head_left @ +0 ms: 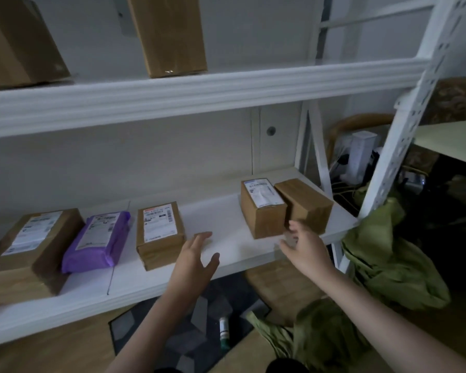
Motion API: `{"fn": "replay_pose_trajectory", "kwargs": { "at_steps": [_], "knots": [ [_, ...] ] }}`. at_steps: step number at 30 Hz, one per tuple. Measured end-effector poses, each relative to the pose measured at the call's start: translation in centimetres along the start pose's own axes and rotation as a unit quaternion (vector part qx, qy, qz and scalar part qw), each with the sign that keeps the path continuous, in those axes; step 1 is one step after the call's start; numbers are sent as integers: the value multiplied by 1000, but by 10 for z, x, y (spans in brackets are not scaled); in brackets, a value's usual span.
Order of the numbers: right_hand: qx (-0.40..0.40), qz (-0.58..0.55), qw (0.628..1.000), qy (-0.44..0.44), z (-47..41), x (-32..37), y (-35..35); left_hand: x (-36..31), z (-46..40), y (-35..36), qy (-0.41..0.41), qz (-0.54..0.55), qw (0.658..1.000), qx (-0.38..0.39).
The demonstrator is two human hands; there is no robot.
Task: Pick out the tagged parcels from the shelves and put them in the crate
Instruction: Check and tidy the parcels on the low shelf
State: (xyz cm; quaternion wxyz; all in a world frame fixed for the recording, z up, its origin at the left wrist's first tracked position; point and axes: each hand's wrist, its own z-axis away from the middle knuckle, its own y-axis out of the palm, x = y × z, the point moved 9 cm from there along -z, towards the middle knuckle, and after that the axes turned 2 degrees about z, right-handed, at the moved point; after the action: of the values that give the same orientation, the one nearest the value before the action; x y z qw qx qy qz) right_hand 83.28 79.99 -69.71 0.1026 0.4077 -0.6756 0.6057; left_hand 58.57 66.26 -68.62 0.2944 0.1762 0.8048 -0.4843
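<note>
Both hands reach over the front edge of the lower shelf (226, 211) with fingers spread and nothing held. The left hand (197, 258) hovers over bare board, a labelled box (159, 234) just to its left. The right hand (306, 249) is blurred, fingertips close to the near corner of another labelled box (262, 207); whether they touch it I cannot tell.

Pressed against that box's far right side is a plain box (304, 203) with no label showing. A grip that is too wide could catch both, or drag the plain one towards the shelf's right end, where it could drop off. Its label may simply face away, so skipping it is also a risk.

Further left of the left hand lie a purple bag (97, 242) and a large box (33, 246), both labelled, the print too small to read. Above, two boxes (170, 33) are cut off by the frame. The crate is not in sight.
</note>
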Motion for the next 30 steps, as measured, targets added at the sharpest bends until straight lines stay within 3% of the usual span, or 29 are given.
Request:
{"fn": "replay_pose_trajectory", "kwargs": {
  "at_steps": [9,16,30],
  "knots": [
    [45,-37,998,24,-38,-22,14,-25,-54,77,-61,-11,996,61],
    [145,-47,988,15,-68,-19,27,-21,-78,106,-87,6,995,55],
    [104,-58,989,-85,-41,23,50,-15,-33,83,-83,49,995,15]
  ]
}}
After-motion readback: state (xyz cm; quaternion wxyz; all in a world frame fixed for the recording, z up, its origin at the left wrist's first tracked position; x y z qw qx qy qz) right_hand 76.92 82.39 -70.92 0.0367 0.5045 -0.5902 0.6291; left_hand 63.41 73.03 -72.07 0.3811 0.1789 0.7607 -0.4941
